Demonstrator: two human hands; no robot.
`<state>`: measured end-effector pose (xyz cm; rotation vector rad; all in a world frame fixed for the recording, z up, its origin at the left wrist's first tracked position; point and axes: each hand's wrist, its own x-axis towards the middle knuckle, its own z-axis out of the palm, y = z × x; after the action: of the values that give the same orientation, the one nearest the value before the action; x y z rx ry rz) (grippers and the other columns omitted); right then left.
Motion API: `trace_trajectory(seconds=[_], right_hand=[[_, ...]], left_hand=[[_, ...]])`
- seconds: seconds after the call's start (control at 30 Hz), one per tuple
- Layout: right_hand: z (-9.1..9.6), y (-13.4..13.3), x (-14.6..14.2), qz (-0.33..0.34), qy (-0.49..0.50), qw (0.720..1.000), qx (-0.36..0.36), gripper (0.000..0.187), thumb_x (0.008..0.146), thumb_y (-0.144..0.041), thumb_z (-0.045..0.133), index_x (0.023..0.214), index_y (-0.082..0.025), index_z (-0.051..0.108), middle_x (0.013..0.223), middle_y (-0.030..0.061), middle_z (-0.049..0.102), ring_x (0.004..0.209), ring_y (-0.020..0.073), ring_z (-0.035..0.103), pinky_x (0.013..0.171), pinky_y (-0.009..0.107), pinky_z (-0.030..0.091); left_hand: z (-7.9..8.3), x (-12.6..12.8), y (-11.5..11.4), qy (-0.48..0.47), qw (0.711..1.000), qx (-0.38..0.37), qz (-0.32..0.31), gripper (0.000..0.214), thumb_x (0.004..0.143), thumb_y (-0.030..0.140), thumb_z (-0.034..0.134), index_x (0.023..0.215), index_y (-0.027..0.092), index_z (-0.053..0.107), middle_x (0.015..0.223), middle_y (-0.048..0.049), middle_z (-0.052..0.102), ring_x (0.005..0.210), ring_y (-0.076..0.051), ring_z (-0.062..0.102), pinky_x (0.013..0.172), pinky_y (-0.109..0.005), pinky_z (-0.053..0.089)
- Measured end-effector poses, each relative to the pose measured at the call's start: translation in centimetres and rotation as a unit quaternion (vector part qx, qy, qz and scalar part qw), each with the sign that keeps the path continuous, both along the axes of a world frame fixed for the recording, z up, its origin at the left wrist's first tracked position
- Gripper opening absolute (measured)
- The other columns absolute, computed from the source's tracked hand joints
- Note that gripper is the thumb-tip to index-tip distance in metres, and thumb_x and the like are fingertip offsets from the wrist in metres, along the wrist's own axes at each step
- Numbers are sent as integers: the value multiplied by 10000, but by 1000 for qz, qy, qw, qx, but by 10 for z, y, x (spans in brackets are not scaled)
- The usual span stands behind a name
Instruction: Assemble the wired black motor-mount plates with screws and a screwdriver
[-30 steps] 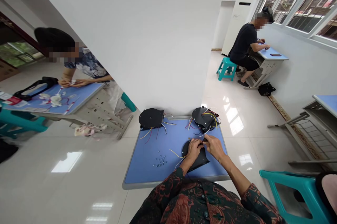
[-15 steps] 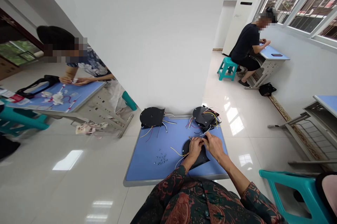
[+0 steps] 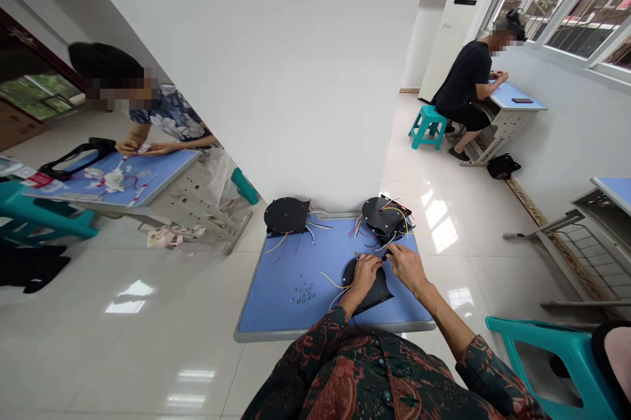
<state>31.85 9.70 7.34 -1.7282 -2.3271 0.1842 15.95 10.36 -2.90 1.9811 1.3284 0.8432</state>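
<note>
Near the front right of the blue table (image 3: pixel 276 315), a flat black round-backed casing (image 3: pixel 377 295) with yellow and white wires lies in front of me. My left hand (image 3: pixel 363 275) is closed over its upper part, fingers bent against its far edge. Just right of those fingertips, my right hand (image 3: pixel 408 269) pinches a small black piece (image 3: pixel 385 256), too small to make out. Several small screws (image 3: pixel 302 294) lie scattered to the left. A similar black casing (image 3: pixel 284 216) sits at the table's back left, and stacked black casings (image 3: pixel 384 217) with coloured wires are at the back right.
A white wall (image 3: pixel 296 78) rises behind the table. At left a person works at a blue desk (image 3: pixel 172 167); at right another sits on a teal stool (image 3: pixel 428 125) by the window. A teal stool (image 3: pixel 542 334) stands close by my right side.
My right hand has drawn slightly right, away from the left fingertips, and the small black piece now shows in its pinch. The left hand stays on the casing. The view has shifted slightly.
</note>
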Motion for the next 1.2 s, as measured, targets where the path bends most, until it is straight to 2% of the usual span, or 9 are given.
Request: trace_trajectory(seconds=[0.1, 0.2, 0.4, 0.5, 0.7, 0.93, 1.0, 1.1, 1.2], right_hand=[[-4, -4, -10, -52, -15, 999, 8, 162, 1028, -293, 499, 1005, -186, 618, 867, 76, 703, 735, 203, 631, 626, 296, 324], [-6, -3, -16, -62, -28, 998, 9, 131, 1025, -252, 495, 970, -180, 590, 857, 79, 702, 764, 209, 628, 663, 295, 340], [1, 6, -8, 30, -42, 999, 1, 179, 923, -29, 512, 925, -200, 569, 904, 50, 697, 872, 205, 604, 776, 297, 352], [4, 7, -7, 61, -54, 997, 0, 241, 876, 30, 496, 916, -195, 570, 892, 53, 679, 860, 211, 578, 775, 311, 337], [9, 9, -14, 134, -71, 988, 0, 297, 825, 74, 479, 874, -202, 574, 899, 53, 644, 862, 217, 531, 777, 324, 329], [13, 14, -2, 178, -64, 982, -1, 310, 845, 77, 458, 866, -205, 583, 924, 51, 648, 895, 211, 545, 787, 320, 354], [11, 10, -3, 159, -51, 986, 0, 256, 888, 24, 482, 908, -208, 588, 960, 60, 665, 915, 214, 574, 788, 320, 364], [5, 1, -9, 48, -27, 998, 2, 81, 974, -162, 534, 1027, -201, 580, 967, 79, 687, 859, 218, 614, 736, 313, 368], [1, -4, -14, -43, -14, 999, -6, 84, 1006, -256, 521, 1010, -189, 571, 881, 82, 693, 741, 208, 615, 666, 307, 340]], left_hand=[[-1, 2, 1, 1, 1000, -3, 10, 181, 943, 142, 607, 900, 194, 775, 944, -71, 770, 880, -216, 633, 869, -357, 463], [-1, 1, 2, -4, 1000, -10, 10, 175, 937, 148, 611, 899, 199, 775, 934, -66, 772, 881, -219, 641, 874, -362, 475], [2, -8, 4, -21, 999, -26, -10, 278, 909, 78, 564, 1049, 223, 756, 1068, -47, 773, 1007, -216, 659, 933, -354, 496], [2, -10, 5, -21, 999, -29, -18, 280, 902, 61, 547, 999, 219, 756, 1038, -46, 771, 1009, -211, 664, 955, -354, 488], [1, -8, 5, -12, 999, -30, -22, 271, 923, 79, 514, 973, 195, 754, 1029, -65, 771, 952, -217, 655, 941, -376, 482], [5, -8, 3, -16, 999, -21, -22, 220, 926, 112, 576, 966, 200, 774, 997, -56, 781, 944, -213, 659, 914, -363, 484], [5, -5, 4, -15, 1000, -20, -14, 198, 936, 138, 593, 907, 197, 780, 962, -60, 786, 904, -212, 669, 897, -364, 484], [3, -2, 5, -12, 1000, -19, 0, 208, 944, 136, 595, 870, 196, 780, 955, -68, 790, 878, -210, 679, 887, -367, 480], [2, 0, 4, -10, 1000, -18, 5, 177, 932, 137, 629, 868, 204, 779, 952, -57, 790, 868, -202, 676, 885, -361, 473]])
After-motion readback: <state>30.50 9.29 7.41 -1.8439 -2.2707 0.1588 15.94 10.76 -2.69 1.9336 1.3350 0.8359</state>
